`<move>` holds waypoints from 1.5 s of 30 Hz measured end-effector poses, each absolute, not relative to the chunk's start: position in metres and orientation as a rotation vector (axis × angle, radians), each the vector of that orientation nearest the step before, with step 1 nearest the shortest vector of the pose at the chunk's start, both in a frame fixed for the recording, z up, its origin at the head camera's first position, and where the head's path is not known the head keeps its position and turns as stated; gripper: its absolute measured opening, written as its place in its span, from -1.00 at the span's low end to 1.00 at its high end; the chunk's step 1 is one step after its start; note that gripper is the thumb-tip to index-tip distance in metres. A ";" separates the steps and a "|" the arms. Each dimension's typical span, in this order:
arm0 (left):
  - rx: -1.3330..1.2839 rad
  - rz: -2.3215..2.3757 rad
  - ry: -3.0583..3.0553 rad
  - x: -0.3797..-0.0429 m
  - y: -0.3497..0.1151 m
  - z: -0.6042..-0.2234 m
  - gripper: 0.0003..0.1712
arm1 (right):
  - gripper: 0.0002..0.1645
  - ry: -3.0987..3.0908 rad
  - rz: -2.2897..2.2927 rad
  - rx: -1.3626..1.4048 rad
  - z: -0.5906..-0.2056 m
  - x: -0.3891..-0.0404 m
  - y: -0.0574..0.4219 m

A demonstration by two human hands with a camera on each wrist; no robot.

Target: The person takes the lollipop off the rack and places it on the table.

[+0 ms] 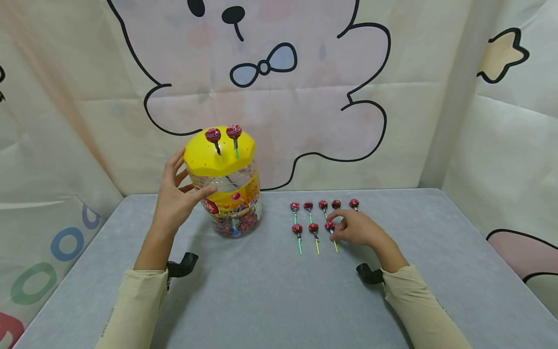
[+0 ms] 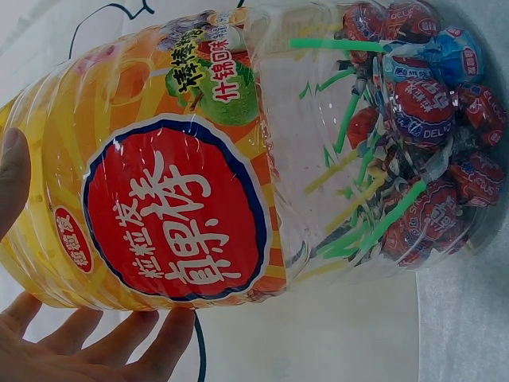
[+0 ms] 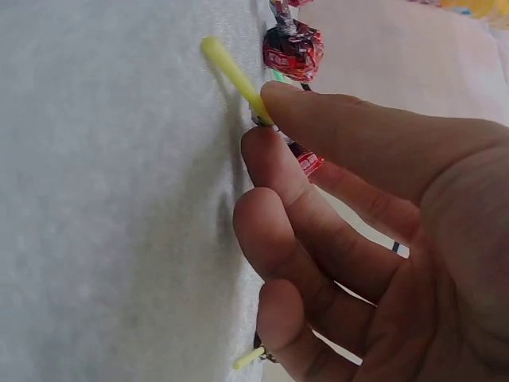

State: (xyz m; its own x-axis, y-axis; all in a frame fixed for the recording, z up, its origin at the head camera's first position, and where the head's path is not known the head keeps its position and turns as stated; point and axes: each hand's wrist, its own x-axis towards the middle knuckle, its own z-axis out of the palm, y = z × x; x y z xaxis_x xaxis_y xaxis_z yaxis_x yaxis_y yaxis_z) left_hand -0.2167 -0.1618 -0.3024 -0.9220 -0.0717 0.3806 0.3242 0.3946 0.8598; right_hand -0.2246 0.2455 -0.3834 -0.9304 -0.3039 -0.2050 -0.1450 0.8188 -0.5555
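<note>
A clear plastic candy jar [image 1: 235,194] with a yellow lid [image 1: 205,162] stands on the table at left of centre. My left hand [image 1: 176,196] holds its left side, thumb across the front and fingers reaching round behind. In the left wrist view, wrapped lollipops [image 2: 429,215] with green and yellow sticks fill the jar's bottom. Two lollipops [image 1: 234,132] stand upright in the lid. My right hand [image 1: 355,228] pinches a red-wrapped lollipop [image 1: 334,245] between thumb and index finger at the front row's right end. Its yellow stick [image 3: 231,72] points out past the fingertips.
Other red lollipops [image 1: 313,228] lie in two rows on the grey-covered table [image 1: 261,291], to the right of the jar. A cartoon-printed cloth [image 1: 305,121] hangs behind the table's back edge. Black wrist straps [image 1: 183,265] sit on both wrists.
</note>
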 end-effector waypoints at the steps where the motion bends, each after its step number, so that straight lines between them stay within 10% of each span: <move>1: -0.220 -1.537 -2.301 -0.217 -0.162 -0.302 0.18 | -0.46 2.721 -0.797 -0.338 -0.383 -0.225 0.245; 33: -0.254 -1.570 -2.295 -0.220 -0.160 -0.305 0.14 | -0.39 2.748 -0.787 -0.424 -0.366 -0.216 0.251; 45: -0.151 -1.717 -2.264 -0.217 -0.162 -0.305 0.16 | -0.13 2.618 -1.342 -0.905 -0.301 -0.208 0.143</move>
State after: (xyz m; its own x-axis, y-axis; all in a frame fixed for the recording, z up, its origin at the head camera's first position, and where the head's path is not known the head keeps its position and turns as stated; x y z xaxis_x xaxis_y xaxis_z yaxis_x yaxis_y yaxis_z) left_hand -0.2169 -0.1616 -0.3050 -0.9511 -0.0935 0.2943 0.2582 0.2820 0.9240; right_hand -0.2082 0.1428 -0.3012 -0.8252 -0.5276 0.2016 -0.4718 0.4475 -0.7597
